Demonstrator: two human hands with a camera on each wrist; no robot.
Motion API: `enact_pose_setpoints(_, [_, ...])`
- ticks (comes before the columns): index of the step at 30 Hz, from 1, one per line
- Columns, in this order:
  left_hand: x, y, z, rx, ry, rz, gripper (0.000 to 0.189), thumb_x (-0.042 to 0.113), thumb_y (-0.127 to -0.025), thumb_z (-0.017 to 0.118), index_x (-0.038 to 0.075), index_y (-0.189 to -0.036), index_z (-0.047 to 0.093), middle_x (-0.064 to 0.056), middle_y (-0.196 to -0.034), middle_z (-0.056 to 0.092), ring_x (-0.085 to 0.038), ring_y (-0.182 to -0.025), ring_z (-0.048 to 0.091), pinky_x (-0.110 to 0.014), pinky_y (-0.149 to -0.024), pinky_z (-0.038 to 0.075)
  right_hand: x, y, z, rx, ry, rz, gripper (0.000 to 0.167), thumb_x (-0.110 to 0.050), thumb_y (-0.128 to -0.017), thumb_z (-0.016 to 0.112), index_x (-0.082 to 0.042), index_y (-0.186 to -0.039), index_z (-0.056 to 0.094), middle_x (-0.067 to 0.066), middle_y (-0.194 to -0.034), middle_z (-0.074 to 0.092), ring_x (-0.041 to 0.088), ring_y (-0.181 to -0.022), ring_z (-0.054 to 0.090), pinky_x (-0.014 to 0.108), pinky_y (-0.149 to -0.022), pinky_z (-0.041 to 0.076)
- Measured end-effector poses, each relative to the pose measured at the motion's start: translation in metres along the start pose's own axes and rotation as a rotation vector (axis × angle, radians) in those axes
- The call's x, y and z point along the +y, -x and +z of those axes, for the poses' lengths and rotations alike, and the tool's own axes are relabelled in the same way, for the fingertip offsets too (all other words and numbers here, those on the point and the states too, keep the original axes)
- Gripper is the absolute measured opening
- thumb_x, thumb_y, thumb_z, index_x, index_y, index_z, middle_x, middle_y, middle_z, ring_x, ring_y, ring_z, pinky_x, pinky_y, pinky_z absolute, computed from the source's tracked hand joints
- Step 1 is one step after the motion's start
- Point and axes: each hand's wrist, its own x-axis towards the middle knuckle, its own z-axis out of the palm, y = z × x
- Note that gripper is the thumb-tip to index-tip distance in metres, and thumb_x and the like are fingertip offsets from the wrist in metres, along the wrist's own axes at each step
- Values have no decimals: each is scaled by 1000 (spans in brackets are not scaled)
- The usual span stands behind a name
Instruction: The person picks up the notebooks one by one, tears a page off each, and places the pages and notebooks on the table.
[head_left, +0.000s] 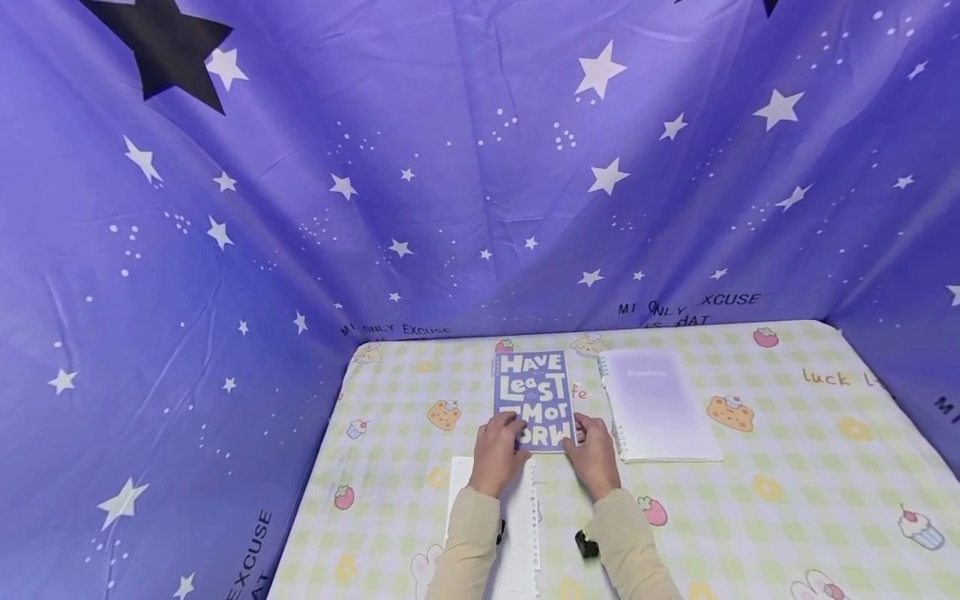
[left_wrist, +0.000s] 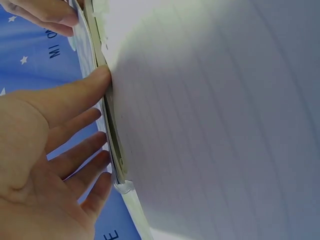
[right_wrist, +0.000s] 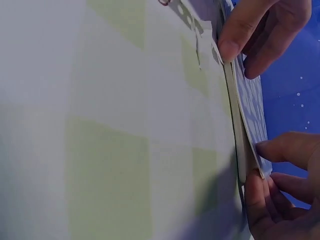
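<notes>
A purple notebook (head_left: pixel 532 387) with large white lettering lies upright to me on the cloth. My left hand (head_left: pixel 497 450) is at its lower left corner; in the left wrist view the thumb (left_wrist: pixel 102 77) touches the near edge and the other fingers extend fairly straight and spread. At the lower right corner, my right hand (head_left: pixel 596 454) pinches the cover between thumb and finger. The right wrist view has that cover (right_wrist: pixel 252 120) raised slightly off the pages. Under my left forearm lies a lined loose sheet (head_left: pixel 519 542) with a torn, perforated right edge.
A pale lavender spiral notebook (head_left: pixel 663 408) lies to the right of the purple one. Both rest on a checked cartoon tablecloth (head_left: pixel 810 467). Blue-purple star-printed curtains (head_left: pixel 480 208) stand around the table's back and sides.
</notes>
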Motion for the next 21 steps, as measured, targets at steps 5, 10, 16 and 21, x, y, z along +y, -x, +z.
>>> enact_pose_setpoints(5, [-2,-1,4,13,4,-7,52,20,-73,87,8,-121,70,-10,-131,64,-26,-124,57,-41,-101,46,1,1,3,10,20,-10,53,1,-81,70,15,-130,54,24,-112,56,31,-92,60,45,-84,54])
enact_pose_setpoints(10, [-1,-2,5,13,3,-22,54,20,-72,88,8,-121,70,-10,-130,64,-26,-123,57,-41,-100,47,1,1,3,14,32,-8,52,-1,-81,73,14,-128,56,24,-111,58,31,-92,61,45,-84,55])
enact_pose_setpoints(16, [0,-2,5,29,-6,-28,54,21,-71,88,9,-120,70,-9,-129,65,-26,-122,58,-41,-100,47,4,0,3,3,46,-10,53,-3,-82,74,12,-129,56,22,-111,58,28,-90,59,41,-80,52])
enact_pose_setpoints(21, [-1,-1,6,24,6,-31,54,21,-71,88,9,-120,71,-9,-130,64,-26,-123,57,-41,-101,47,5,-1,2,-15,77,-12,54,-6,-83,74,11,-131,56,19,-109,58,26,-90,58,39,-79,50])
